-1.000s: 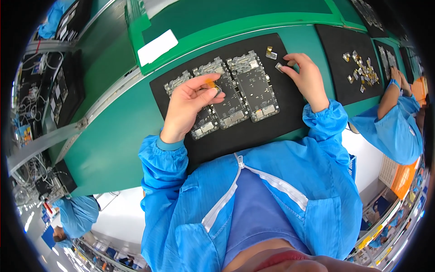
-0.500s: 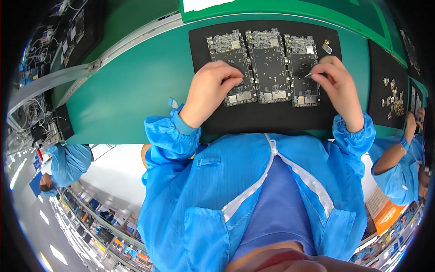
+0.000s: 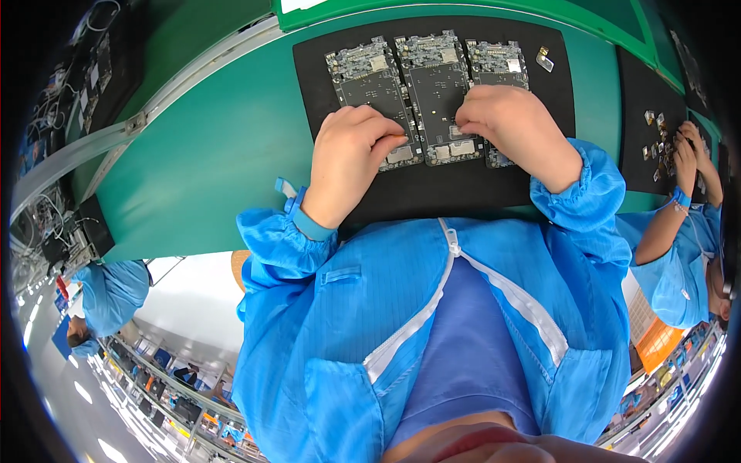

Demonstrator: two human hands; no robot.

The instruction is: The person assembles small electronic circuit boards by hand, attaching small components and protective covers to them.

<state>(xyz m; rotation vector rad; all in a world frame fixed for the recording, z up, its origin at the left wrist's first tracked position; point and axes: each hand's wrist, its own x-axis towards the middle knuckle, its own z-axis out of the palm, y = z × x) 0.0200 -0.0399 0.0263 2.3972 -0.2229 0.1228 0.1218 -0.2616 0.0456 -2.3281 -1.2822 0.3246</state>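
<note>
Over board edges, open room parts left hand from right hand.

L hand pinching orange bit over L PCB; R hand w/ silver pc at mid PCB.

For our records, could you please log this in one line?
left hand: at left board; right hand: at middle board; loose part: on mat
</note>
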